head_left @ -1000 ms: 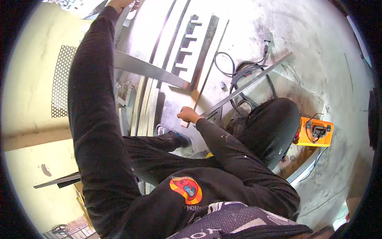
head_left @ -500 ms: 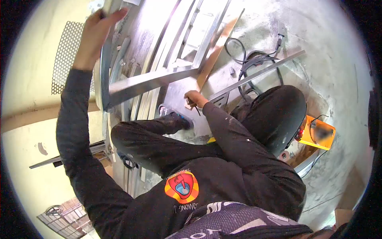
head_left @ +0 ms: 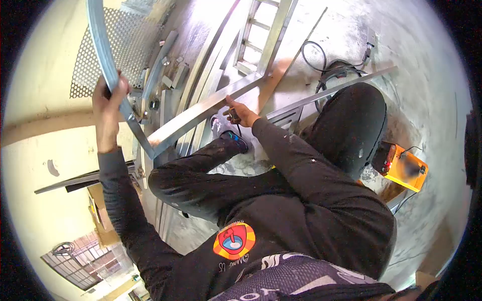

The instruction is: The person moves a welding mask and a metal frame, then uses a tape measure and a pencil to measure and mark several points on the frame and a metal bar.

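A welded metal frame (head_left: pixel 203 109) of square tube stands tilted in front of me, one long side rising at the left and a ladder-like part (head_left: pixel 258 35) at the top. My left hand (head_left: pixel 111 95) is wrapped round the left side tube. My right hand (head_left: pixel 240 113) is closed round a small dark object, too small to name, with its fingertips by the lower tube of the frame. Below the right hand, my shoe (head_left: pixel 235 140) rests on the floor.
A black cable and clamp (head_left: pixel 341 72) lie beyond a long metal bar (head_left: pixel 331 89). An orange machine (head_left: pixel 409 170) stands at the right by my knee. Metal lengths (head_left: pixel 201 80) lie behind the frame, near a perforated sheet (head_left: pixel 125 45).
The frame has turned and tilted, its left side now raised further. My left hand has moved down along with it, and my right hand has come up to the lower tube.
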Motion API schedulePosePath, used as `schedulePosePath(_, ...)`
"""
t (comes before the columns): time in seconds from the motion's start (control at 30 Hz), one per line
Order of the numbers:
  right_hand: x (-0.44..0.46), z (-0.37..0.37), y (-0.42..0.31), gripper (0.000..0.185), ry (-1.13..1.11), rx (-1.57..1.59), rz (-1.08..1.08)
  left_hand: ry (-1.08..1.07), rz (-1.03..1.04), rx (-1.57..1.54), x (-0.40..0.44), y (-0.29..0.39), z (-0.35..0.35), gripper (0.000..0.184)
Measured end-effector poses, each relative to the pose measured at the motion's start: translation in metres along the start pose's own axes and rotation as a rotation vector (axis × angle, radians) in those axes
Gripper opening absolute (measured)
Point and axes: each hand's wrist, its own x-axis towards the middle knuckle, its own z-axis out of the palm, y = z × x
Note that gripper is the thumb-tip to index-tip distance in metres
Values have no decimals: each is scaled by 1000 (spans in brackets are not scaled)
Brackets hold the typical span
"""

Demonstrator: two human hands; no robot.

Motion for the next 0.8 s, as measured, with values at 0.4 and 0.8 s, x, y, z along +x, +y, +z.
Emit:
schedulePosePath(0.4,17,19,23,34,106,254,-88,296,-66,-267,-57,-74,-14,36)
schedulePosePath(0.8,44,0,16,26,194,229,-82,274,-18,-486,-89,-125,-7,43)
